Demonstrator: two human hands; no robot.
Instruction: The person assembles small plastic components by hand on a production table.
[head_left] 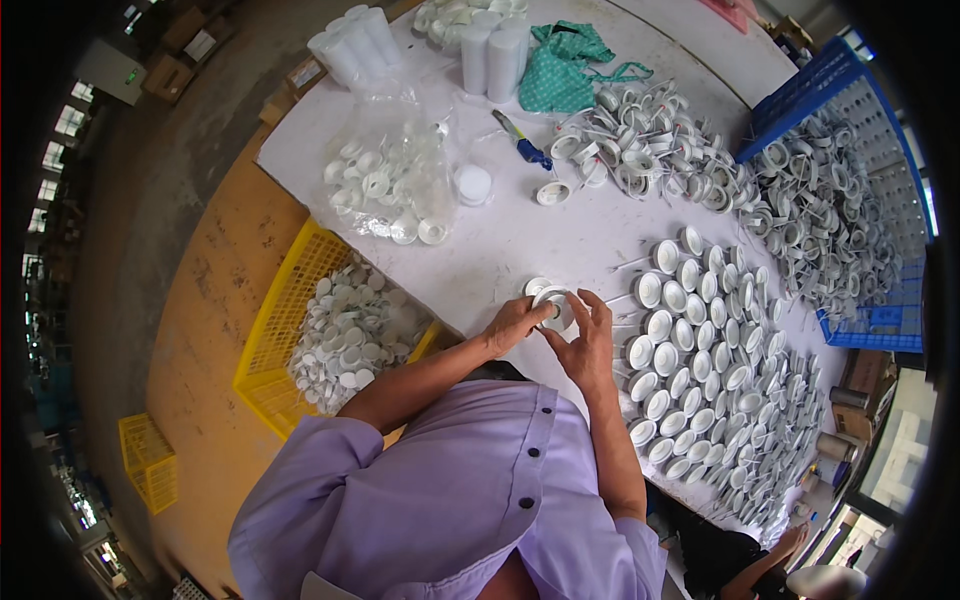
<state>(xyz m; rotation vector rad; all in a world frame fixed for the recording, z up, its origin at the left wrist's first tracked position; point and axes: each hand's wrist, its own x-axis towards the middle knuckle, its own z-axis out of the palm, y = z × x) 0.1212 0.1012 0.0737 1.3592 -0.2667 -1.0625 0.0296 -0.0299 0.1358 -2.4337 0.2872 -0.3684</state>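
Observation:
Near the table's front edge I hold a white round ring-shaped housing (562, 312) between my two hands. My left hand (515, 325) is closed on its left rim, fingers and thumb pinched together. The fingertips and thumb of my right hand (588, 348) grip its right side. Just behind it another white round piece (536, 286) shows partly, and I cannot tell whether the two touch. Right of my hands, many similar white round housings (657, 326) with thin wires stand in close rows on the white table (480, 270).
A blue crate (870, 335) heaped with grey-white rings stands at the far right. Loose housings (640, 140), a blue-handled tool (530, 150), green cloth (555, 80) and a clear bag (385, 190) of white discs lie farther back. A yellow crate (262, 365) is at left.

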